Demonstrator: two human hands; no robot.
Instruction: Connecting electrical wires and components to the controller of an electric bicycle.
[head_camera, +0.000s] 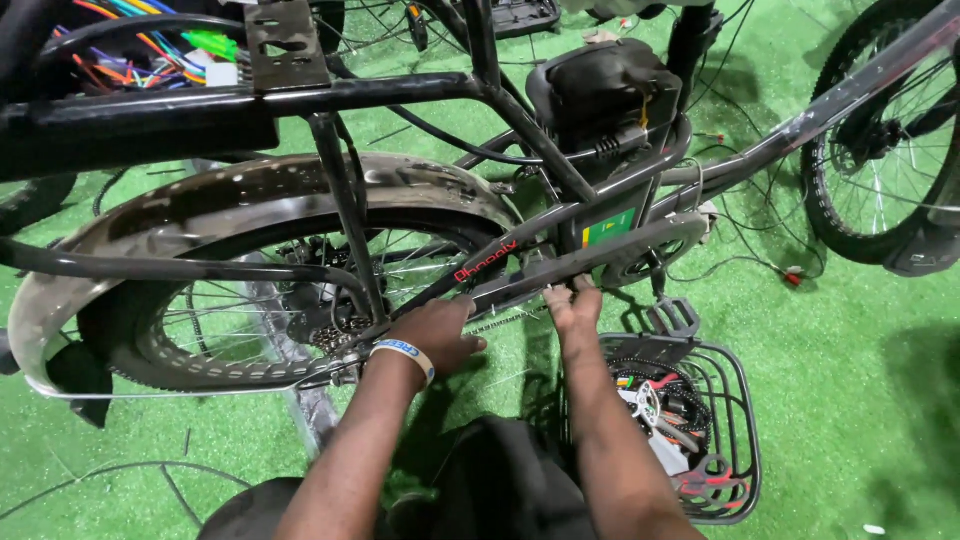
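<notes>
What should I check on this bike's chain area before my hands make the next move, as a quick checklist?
1. Left hand steady near the chain: ok, it rests at the lower frame tube beside the rear wheel.
2. Right hand placed: ok, fingers reach up to the frame tube near the chain guard.
3. Chain seated on its teeth: cannot tell, guard and hands hide it.
4. Fingers out of the chain run: cannot tell, both hands are very close to it.
5. Loose wires away from the pedal: not ok, they trail on the turf right behind it.
6. Basket of parts within reach: ok, beside the right forearm.
</notes>
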